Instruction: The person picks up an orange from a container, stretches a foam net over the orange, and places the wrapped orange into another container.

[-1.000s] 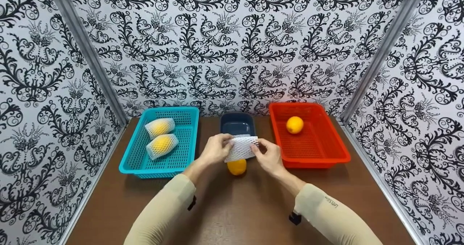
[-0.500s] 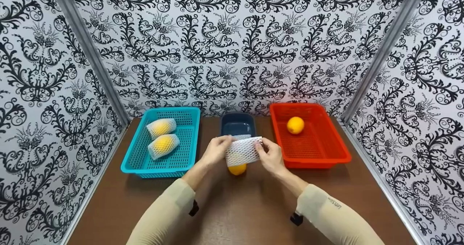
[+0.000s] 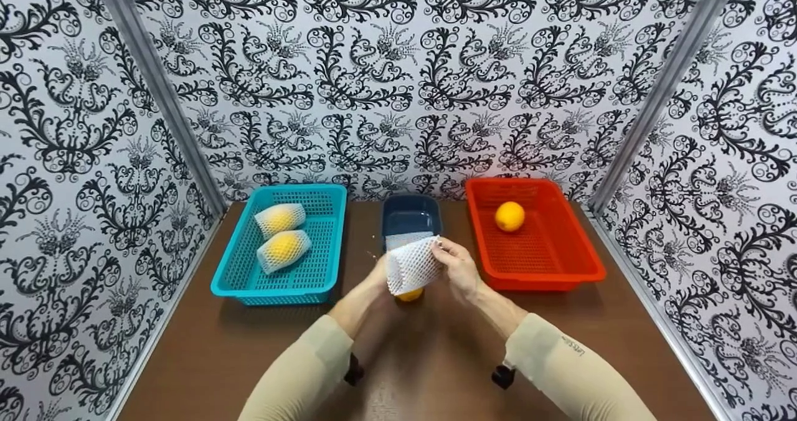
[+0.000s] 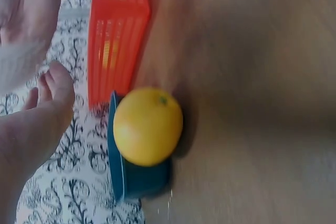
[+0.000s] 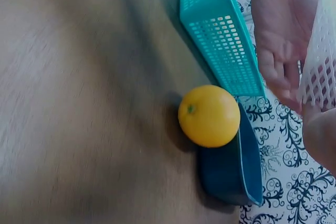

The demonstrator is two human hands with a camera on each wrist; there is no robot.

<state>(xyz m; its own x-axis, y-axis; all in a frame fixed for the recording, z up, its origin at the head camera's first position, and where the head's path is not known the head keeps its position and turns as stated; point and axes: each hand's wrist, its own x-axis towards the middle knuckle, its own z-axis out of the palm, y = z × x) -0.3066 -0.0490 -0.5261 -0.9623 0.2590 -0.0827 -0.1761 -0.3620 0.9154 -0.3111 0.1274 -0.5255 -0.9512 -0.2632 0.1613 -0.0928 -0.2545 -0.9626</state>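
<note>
In the head view my right hand (image 3: 462, 271) pinches the upper right edge of a white foam net sleeve (image 3: 416, 265). My left hand (image 3: 375, 279) is beside and behind the sleeve, its fingers mostly hidden there. The left wrist view shows the left hand (image 4: 44, 116) with loosely bent fingers, apart from the blurred sleeve (image 4: 21, 66). Below the hands, an orange (image 3: 410, 295) rests on the table, mostly covered by the sleeve; both wrist views show it whole, in front of the dark blue bin (image 5: 223, 174). More white netting (image 3: 408, 240) shows at that bin's near side.
At the left, a teal basket (image 3: 324, 246) holds two yellow-orange fruits in foam nets (image 3: 283, 251). A red basket (image 3: 529, 259) at the right holds one bare orange (image 3: 509, 216). Patterned walls (image 3: 386, 97) enclose the brown table (image 3: 436, 371) at the back and sides.
My left hand has let go of the sleeve's left edge and moved down and behind it. The sleeve, in my right hand, has tilted and now covers more of the orange.
</note>
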